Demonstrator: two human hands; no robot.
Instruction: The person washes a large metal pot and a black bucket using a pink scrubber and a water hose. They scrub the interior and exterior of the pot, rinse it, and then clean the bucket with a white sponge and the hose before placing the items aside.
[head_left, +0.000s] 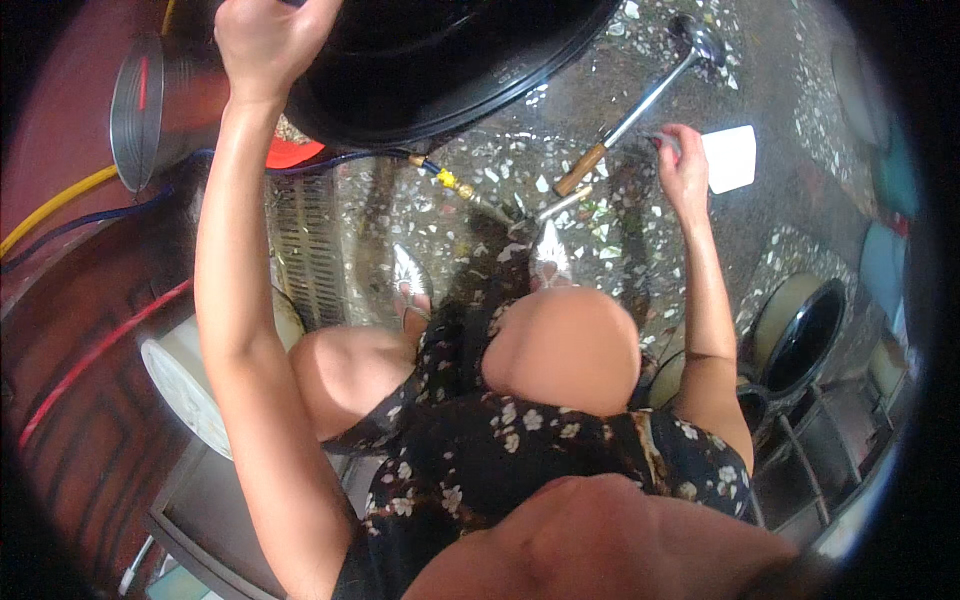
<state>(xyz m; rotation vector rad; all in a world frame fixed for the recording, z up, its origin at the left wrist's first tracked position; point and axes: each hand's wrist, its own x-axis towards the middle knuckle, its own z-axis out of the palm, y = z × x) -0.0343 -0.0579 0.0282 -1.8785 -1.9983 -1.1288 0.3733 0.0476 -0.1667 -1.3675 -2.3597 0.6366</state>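
My left hand (266, 45) is curled beside the large black basin (442, 82). The top edge of the view cuts it off, so I cannot tell whether it grips the rim. On the right, my right hand (684, 169) has its fingers bent around a thin grey piece (660, 139). A flat white rectangular thing (730, 159) shows just beyond that hand; whether the two pieces are joined is hidden. Left of the hand lies a metal ladle (645, 101) with a wooden handle, slanting across the wet floor (495, 161).
A hose with a yellow valve (448, 178) and brass fitting lies before my feet. A metal bucket (137, 112), a red container (296, 150), a white bucket (187, 386) and a floor grate (307, 232) are at left. A dark round pot (806, 334) stands at right.
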